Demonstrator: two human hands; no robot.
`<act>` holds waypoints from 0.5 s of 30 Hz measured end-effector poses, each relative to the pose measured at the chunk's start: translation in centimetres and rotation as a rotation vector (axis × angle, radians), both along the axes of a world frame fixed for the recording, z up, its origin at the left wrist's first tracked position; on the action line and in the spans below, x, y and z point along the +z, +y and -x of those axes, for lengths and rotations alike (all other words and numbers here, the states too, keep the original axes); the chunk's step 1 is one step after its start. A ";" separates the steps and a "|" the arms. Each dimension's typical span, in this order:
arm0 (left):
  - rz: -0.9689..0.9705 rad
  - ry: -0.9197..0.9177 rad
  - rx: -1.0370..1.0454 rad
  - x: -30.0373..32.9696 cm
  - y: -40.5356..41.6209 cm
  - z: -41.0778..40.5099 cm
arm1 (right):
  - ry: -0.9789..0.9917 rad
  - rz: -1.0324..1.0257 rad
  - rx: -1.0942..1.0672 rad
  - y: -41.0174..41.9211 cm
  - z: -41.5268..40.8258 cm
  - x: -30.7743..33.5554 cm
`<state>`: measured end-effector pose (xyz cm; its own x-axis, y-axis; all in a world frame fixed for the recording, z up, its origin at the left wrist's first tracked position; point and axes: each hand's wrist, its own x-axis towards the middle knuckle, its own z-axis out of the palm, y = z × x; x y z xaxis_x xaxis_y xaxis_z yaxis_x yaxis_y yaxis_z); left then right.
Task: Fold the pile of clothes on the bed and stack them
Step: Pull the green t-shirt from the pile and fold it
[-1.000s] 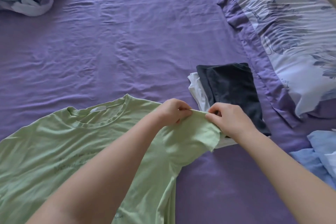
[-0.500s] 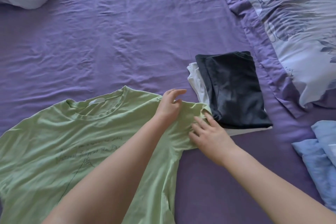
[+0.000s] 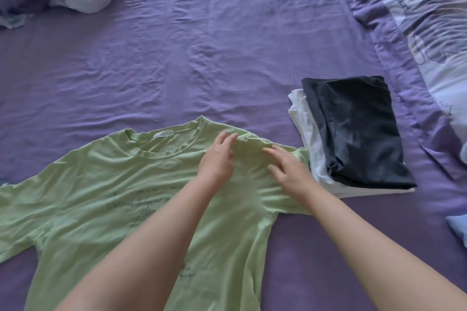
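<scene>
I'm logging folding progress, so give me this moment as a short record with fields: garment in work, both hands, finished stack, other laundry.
garment in work: light green cotton T-shirt, spread flat and unfolded on the purple bedsheet
left hand: open, on the shirt's shoulder
right hand: open, flat on the sleeve
finished stack: folded dark navy garment on a folded white garment
other laundry: light blue cloth at right edge

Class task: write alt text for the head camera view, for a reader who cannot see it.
Two bare hands, left hand and right hand, rest flat with open fingers on the right shoulder and sleeve of a light green T-shirt spread on a purple bed sheet. To its right sits a stack: a folded dark garment on a folded white garment.
</scene>
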<state>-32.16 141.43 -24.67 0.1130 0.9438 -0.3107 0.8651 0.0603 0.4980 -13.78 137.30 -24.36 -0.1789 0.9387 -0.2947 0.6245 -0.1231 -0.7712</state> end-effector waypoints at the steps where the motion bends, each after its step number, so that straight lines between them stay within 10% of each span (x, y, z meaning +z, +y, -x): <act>1: 0.027 0.045 -0.009 0.0 1.1 0.1 | 0.105 0.063 -0.100 0.6 0.4 -0.2; 4: 0.051 0.222 -0.119 -0.2 3.7 0.4 | 0.145 0.126 -0.172 1.7 2.2 -0.7; 9: -0.006 0.360 -0.200 -0.6 6.5 1.2 | -0.479 -0.029 0.053 0.3 2.9 -2.0; 15: -0.059 -0.101 0.105 -0.5 7.8 1.2 | -0.717 -0.100 0.181 -0.6 2.7 -2.7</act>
<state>-33.33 149.20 -25.22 0.0407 0.9682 -0.2469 0.8008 0.1161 0.5876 -16.46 136.70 -27.05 -0.1288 0.9414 -0.3119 0.9825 0.0784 -0.1692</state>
